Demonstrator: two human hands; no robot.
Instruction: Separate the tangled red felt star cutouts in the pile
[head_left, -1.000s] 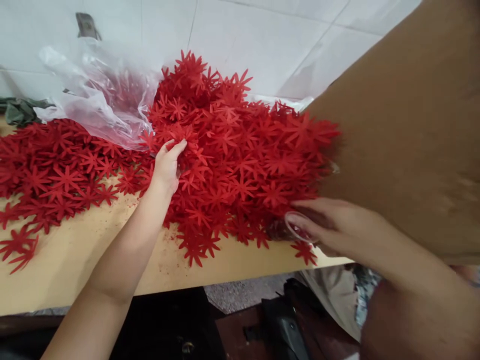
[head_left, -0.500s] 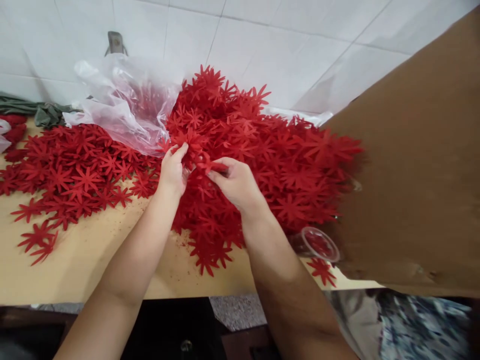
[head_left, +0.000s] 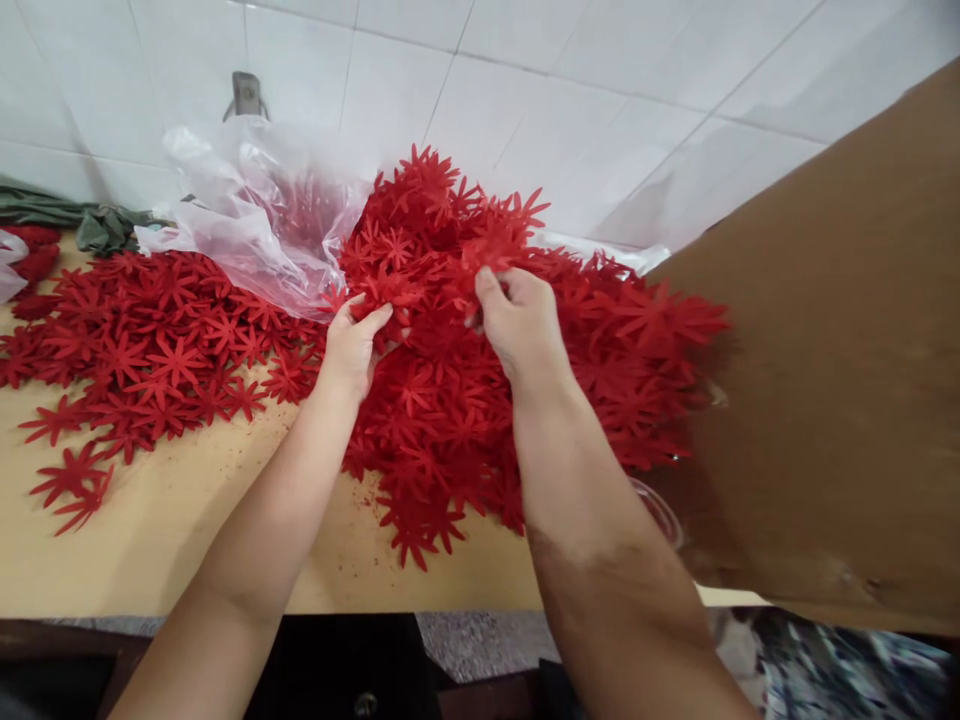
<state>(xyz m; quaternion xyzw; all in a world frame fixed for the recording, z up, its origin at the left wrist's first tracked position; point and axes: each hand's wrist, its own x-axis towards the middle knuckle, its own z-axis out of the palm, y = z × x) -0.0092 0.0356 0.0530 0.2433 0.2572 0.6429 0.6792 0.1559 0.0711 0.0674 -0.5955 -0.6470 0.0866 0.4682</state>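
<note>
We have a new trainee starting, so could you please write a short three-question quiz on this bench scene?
1. True or false: both hands are in the heap of red flower cut-outs.
2. What lies behind the left hand: A) clear plastic bag, B) metal tray, C) glass jar?
3. What big brown thing stands beside the right hand?

Key: 1 true. 2 A. 3 a cardboard sheet, leaning over the wooden table.

clear plastic bag point(head_left: 251, 215), brown cardboard sheet point(head_left: 840, 370), green cloth point(head_left: 82, 222), white tiled wall point(head_left: 570, 90)
</note>
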